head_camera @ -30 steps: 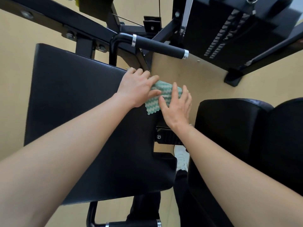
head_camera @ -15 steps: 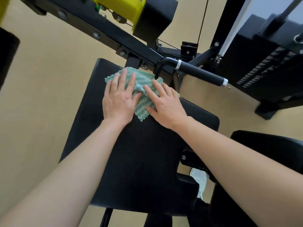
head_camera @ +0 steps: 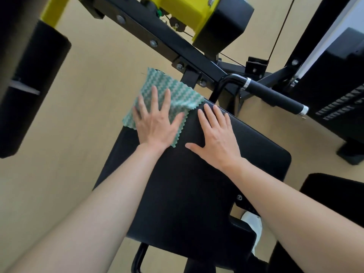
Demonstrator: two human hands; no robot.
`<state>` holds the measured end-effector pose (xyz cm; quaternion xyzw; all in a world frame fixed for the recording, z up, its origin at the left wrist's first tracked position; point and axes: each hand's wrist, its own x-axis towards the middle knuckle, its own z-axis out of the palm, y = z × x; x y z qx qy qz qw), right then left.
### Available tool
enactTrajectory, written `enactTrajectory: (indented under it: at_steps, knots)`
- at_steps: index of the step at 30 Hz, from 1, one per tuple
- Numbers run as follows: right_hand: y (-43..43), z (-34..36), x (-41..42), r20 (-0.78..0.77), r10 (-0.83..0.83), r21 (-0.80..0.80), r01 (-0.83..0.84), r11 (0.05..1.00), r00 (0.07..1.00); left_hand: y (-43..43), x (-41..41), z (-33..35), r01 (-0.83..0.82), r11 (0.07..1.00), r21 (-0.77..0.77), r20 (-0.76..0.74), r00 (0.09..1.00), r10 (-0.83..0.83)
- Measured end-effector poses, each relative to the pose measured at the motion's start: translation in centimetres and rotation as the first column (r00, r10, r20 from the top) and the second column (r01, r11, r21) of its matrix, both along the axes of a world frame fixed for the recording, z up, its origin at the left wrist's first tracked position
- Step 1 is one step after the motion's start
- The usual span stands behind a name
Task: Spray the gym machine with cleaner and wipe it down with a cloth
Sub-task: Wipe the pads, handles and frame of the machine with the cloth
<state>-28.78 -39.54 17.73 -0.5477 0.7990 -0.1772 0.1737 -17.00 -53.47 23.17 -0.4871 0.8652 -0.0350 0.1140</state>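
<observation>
The green zigzag cleaning cloth [head_camera: 183,93] is pressed flat on the black padded seat [head_camera: 197,194] at its eleven o'clock corner. Part of it overhangs the edge, so the rim is judged to be what is being wiped. It is held down by the left hand [head_camera: 155,125], fingers straight and spread apart for broad pressure. The right hand [head_camera: 218,138] is laid bare on the pad at three o'clock from the cloth, fingers likewise straight and apart, probably as a brace. The foam-gripped handle [head_camera: 275,96], at one o'clock, is left untouched.
</observation>
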Motion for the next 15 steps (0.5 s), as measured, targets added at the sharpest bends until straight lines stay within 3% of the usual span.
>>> enactTrajectory:
  at_steps: [8,15]
  knots:
    - [0.2,-0.7,-0.1,0.011,-0.020,-0.027,0.020,0.999,1.000,-7.0,-4.4,0.5,-0.188,0.979,0.073,-0.083,0.977,0.194]
    - [0.2,-0.1,0.1,0.018,-0.038,-0.034,0.038,0.999,0.999,-3.1,2.4,0.1,-0.316,0.948,0.049,-0.127,0.939,0.319]
